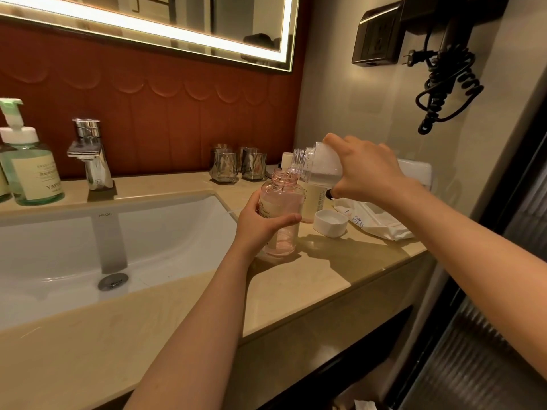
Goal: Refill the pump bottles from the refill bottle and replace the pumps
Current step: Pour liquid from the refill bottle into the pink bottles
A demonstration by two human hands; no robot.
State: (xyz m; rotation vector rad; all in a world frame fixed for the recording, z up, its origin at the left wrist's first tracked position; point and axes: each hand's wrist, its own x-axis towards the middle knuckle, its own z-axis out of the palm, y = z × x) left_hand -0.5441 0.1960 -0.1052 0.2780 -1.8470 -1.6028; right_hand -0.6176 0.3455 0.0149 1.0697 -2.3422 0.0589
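Note:
My left hand [260, 226] grips an open pink bottle [282, 208] standing upright on the counter [340, 267], its pump off. My right hand [364, 170] holds a clear refill bottle [318, 164] tipped on its side, its mouth just above the pink bottle's neck, and a thin stream runs into it. Behind the pink bottle stands a pale yellow bottle [313, 199], partly hidden. A white cap [331, 222] lies on the counter to the right. A green pump bottle [29, 164] with its pump on stands at the far left.
The white sink basin [88, 253] and chrome tap [91, 155] are to the left. Two metallic cups [236, 165] stand at the wall. A pack of wet wipes [376, 220] lies right of the cap. A hair dryer with coiled cord [447, 78] hangs on the right wall.

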